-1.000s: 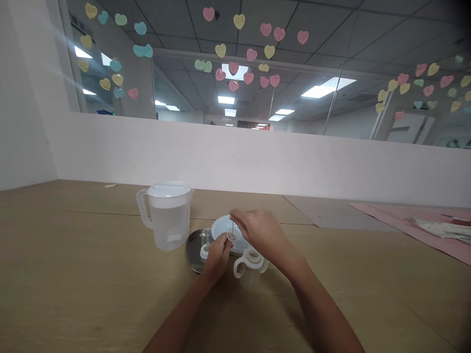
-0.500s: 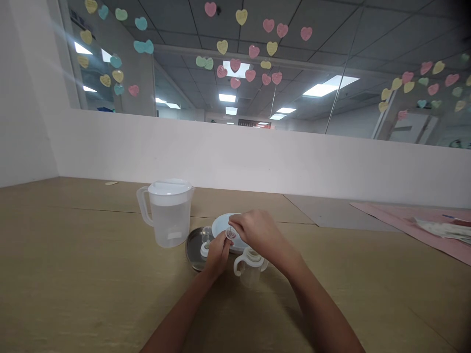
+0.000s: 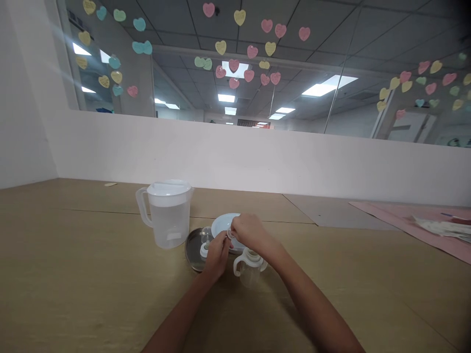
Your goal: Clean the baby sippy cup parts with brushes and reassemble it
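My left hand and my right hand meet over a pale blue bowl, both pinching a small round clear part between the fingertips. The thin pin seen in the part earlier is hidden by my right fingers. Just below my right wrist stands a clear baby bottle with white handles, open at the top. A round metal lid lies left of my left hand, with small clear and white bottle parts on it.
A clear plastic jug of water with a white lid stands to the left of the bowl. A pink mat with papers lies at the far right. A white wall runs behind the wooden table.
My right hand has dropped lower and closed in on the small part, so the thin pin no longer shows above it. My left hand has stayed in place.
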A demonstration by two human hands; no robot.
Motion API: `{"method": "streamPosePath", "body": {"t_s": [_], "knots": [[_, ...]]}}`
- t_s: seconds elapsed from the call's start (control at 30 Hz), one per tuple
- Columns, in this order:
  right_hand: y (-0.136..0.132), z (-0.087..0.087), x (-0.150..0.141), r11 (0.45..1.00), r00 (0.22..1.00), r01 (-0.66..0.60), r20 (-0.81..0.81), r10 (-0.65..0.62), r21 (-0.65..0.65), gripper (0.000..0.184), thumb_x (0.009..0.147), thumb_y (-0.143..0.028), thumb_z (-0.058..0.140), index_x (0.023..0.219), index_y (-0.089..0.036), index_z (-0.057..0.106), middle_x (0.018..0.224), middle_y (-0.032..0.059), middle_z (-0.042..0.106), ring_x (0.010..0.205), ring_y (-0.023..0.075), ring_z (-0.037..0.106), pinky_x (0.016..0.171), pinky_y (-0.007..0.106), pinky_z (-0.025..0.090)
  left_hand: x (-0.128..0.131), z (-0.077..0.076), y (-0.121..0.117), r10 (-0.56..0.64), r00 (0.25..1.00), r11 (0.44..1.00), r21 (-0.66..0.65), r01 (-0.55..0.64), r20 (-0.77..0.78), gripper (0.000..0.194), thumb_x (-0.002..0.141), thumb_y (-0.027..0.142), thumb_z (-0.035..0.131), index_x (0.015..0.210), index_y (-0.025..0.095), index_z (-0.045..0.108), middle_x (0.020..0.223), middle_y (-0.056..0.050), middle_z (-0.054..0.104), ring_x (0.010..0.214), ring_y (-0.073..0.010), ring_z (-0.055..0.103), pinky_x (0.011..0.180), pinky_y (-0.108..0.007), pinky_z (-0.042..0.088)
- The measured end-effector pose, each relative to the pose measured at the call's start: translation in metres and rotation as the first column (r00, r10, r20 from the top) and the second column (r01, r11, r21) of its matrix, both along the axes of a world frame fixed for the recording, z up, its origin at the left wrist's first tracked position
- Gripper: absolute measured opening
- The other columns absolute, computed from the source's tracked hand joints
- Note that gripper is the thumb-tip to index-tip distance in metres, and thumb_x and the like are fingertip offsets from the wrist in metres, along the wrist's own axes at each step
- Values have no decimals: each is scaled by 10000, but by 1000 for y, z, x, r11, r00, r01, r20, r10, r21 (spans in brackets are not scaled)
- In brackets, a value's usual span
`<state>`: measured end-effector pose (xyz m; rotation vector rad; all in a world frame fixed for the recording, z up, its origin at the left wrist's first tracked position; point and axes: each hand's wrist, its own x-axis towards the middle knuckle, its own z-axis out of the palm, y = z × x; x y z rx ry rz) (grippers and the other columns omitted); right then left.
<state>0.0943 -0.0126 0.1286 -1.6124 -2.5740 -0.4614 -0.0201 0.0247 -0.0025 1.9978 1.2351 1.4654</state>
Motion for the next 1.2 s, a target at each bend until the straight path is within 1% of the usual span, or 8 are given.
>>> {"method": "streamPosePath", "body": {"t_s": [0.1, 0.23, 0.37, 0.57, 0.73, 0.9, 1.03, 1.2], "knots": [[7, -3, -1, 1000, 1000, -28, -13, 28, 1, 217, 825, -214, 475, 738, -151, 663, 772, 99, 677, 713, 198, 627, 544, 245, 346, -2, 4, -1, 15, 1000, 999, 31, -15, 8, 290, 870, 336, 335, 767, 187, 562, 662, -10, 614, 616, -150, 550, 617, -259, 408], [4, 0, -1, 997, 997, -59, -49, 61, 45, 253, 856, -242, 434, 779, -154, 659, 803, 99, 674, 749, 192, 619, 601, 250, 374, -3, 6, 1, 47, 999, 993, 106, -47, 0, 271, 863, 340, 359, 792, 182, 568, 723, -21, 625, 663, -151, 550, 636, -253, 412], [2, 3, 1, 989, 990, -83, -100, 95, 118, 248, 865, -217, 402, 794, -162, 633, 840, 74, 656, 751, 172, 603, 590, 246, 353, -3, 3, 2, 98, 994, 984, 158, -88, -56, 252, 860, 324, 379, 795, 182, 577, 759, -26, 636, 684, -150, 555, 647, -245, 408], [1, 8, 3, 975, 978, -124, -144, 152, 185, 231, 884, -216, 389, 820, -163, 604, 861, 63, 633, 790, 162, 581, 593, 248, 325, -3, 5, 1, 121, 992, 983, 145, -113, -45, 268, 856, 335, 380, 797, 181, 591, 725, -25, 637, 653, -151, 558, 620, -240, 396], [7, 3, 4, 980, 962, -163, -203, 183, 111, 217, 883, -264, 415, 820, -179, 605, 833, 36, 646, 758, 143, 573, 594, 238, 306, -3, 4, 0, 119, 993, 988, 97, -118, -10, 281, 853, 355, 379, 776, 179, 584, 700, -14, 632, 617, -142, 541, 588, -237, 385], [14, 0, 4, 987, 968, -152, -193, 158, 46, 227, 879, -263, 436, 775, -173, 617, 817, 43, 659, 748, 140, 574, 583, 240, 282, -2, 2, 1, 122, 992, 989, 78, -124, 27, 284, 852, 365, 397, 829, 176, 607, 709, -7, 635, 621, -140, 547, 593, -232, 396], [11, 5, 2, 978, 959, -165, -210, 189, 125, 343, 934, -304, 339, 760, -175, 605, 801, 43, 653, 744, 133, 564, 592, 242, 270, 0, 4, 1, 158, 987, 979, 128, -160, 26, 288, 847, 372, 411, 792, 180, 619, 719, -15, 641, 635, -146, 552, 614, -239, 404], [2, 11, 7, 915, 921, -185, -261, 289, 359, 362, 945, -316, 324, 746, -175, 591, 746, 31, 621, 709, 124, 529, 580, 235, 252, 6, 9, 1, 129, 991, 972, 193, -133, 34, 289, 841, 383, 425, 797, 193, 638, 777, -35, 661, 721, -170, 575, 681, -261, 433]]}}
